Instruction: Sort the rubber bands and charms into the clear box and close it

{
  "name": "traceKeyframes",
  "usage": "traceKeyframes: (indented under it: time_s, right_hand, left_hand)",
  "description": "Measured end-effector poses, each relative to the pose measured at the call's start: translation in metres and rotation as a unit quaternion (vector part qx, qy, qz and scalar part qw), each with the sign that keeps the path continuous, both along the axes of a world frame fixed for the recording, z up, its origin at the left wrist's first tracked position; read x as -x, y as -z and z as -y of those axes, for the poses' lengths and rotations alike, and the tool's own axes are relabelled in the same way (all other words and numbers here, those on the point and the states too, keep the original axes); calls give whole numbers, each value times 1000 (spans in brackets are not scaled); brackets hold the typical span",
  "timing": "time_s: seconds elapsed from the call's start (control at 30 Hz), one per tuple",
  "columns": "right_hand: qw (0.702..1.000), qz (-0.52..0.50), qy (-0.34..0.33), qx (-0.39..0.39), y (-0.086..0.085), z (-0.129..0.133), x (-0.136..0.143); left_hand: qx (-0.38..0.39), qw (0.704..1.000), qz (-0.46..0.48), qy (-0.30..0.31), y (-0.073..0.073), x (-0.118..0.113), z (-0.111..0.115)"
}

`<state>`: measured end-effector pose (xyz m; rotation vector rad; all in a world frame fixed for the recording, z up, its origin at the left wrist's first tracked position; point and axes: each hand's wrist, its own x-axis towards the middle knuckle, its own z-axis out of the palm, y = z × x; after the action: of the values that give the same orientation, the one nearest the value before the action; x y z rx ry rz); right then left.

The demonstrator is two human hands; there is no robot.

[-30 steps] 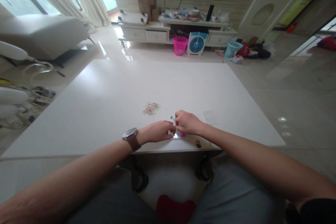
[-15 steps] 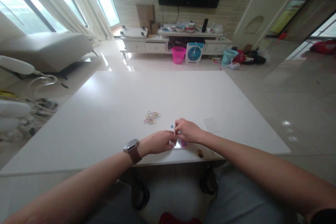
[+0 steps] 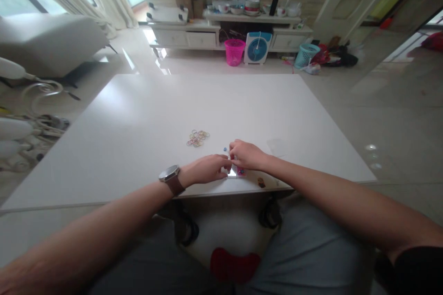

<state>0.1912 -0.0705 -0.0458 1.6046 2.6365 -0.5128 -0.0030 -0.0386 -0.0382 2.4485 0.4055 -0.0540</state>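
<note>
Near edge of the large white table (image 3: 145, 120): the left hand (image 3: 204, 169) and right hand (image 3: 246, 155) meet, fingertips pinched together over a small clear plastic piece (image 3: 232, 172) with a pink bit (image 3: 241, 172) beside it. What each grip encloses is too small to tell. The piece looks light, thin and slippery, best pinched at its edges. A loose cluster of small coloured rubber bands (image 3: 198, 138) lies just beyond, apart from both hands.

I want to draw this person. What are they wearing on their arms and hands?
Both arms are bare, with no gloves. The left hand has a round-faced watch on a brown strap at its wrist. The right hand wears nothing; a dark sleeve shows near the shoulder.
</note>
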Motion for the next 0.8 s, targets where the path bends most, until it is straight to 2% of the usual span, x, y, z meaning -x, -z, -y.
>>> traceKeyframes:
  time_s: [0.63, 0.73, 0.8]
  right_hand:
    - [998, 8, 55, -35, 0, 0, 4]
    - [997, -18, 60, -54, -2, -3, -1]
    - [996, -56, 36, -56, -6, -7, -6]
  left_hand:
    - [-19, 1000, -7, -5, 0, -1, 1]
    - [-19, 1000, -8, -6, 1, -1, 1]
    - [-18, 1000, -6, -8, 2, 0, 0]
